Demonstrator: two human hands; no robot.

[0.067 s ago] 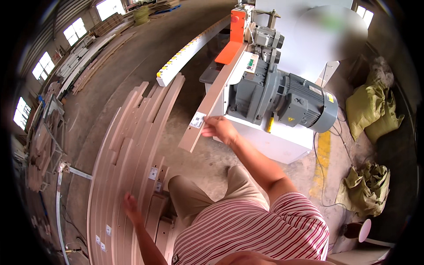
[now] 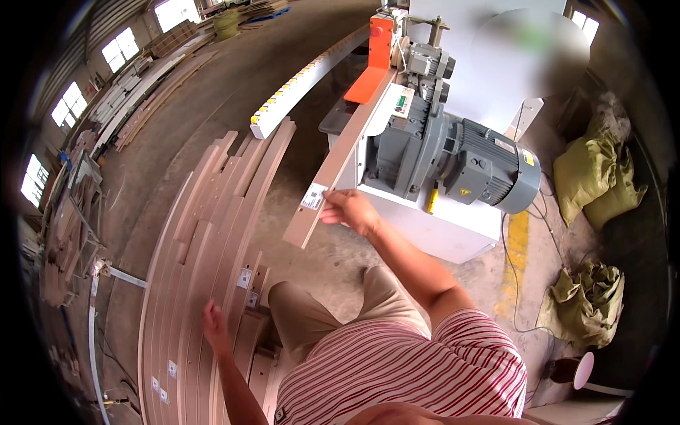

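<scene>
A long, narrow light-brown board (image 2: pixel 340 152) sticks out from the grey-and-white machine at an angle toward me. Near its close end is a white printed label (image 2: pixel 313 196). My right hand (image 2: pixel 352 211) grips the board's right edge beside that label, thumb on top and the other fingers lower down. Over the stack of similar boards (image 2: pixel 191 283) on my left hovers my left hand (image 2: pixel 216 329), its fingers loosely apart with nothing seen in them. Several boards in the stack carry white labels too.
Grey electric motors (image 2: pixel 489 163) crowd the machine's right side, beside an orange guard (image 2: pixel 368 85). A white roller rail (image 2: pixel 290 99) stretches away behind the stack. Yellow-green sacks (image 2: pixel 588 173) and a cable lie on the floor to the right.
The held board has slid slightly toward me, with my right hand following it. My left hand has shifted a little right and up over the stack.
</scene>
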